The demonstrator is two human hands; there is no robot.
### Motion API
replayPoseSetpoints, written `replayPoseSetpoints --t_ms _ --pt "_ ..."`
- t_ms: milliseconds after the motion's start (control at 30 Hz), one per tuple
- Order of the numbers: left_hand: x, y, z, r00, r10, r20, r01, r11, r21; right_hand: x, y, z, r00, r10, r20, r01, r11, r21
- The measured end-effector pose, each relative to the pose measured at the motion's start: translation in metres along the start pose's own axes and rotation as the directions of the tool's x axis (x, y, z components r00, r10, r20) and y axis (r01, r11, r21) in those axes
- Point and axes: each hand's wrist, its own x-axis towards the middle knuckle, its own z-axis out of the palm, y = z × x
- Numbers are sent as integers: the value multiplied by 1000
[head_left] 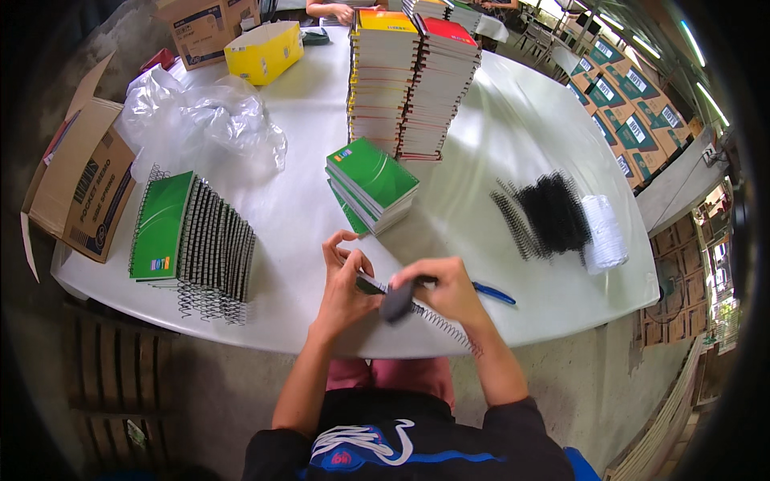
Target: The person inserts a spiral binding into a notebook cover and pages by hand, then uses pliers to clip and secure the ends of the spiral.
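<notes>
My left hand (343, 276) grips the near end of a black wire spiral (437, 321) that slants down to the right over the table's front edge. My right hand (445, 289) is closed on a dark-handled tool (397, 302) pressed against that spiral. A blue-handled tool (493, 294) lies just right of my right hand. A short stack of green-covered notebooks (371, 184) sits just beyond my hands.
The white table (513, 128) carries a slanted row of spiral-bound green notebooks (192, 236) at left, two tall notebook stacks (409, 80), loose black spirals (545, 215), white spirals (603, 232), crumpled clear plastic (204, 120) and a yellow box (265, 52). A cardboard box (84, 188) is at far left. Another person's hand (337, 11) is at the far edge.
</notes>
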Motion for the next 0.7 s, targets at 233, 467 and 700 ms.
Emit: replayPoseSetpoints --t_ms 233,467,700 --pt "-6 -13 3 993 -107 42 111 990 -87 10 15 5 996 42 -79 -51 993 -107" --pt "-14 -32 11 969 -247 19 232 876 -423 12 16 12 993 68 -95 -63 997 54" --pt "-10 -17 14 954 -262 147 299 878 -373 20 3 8 994 99 -35 -104 975 -198"
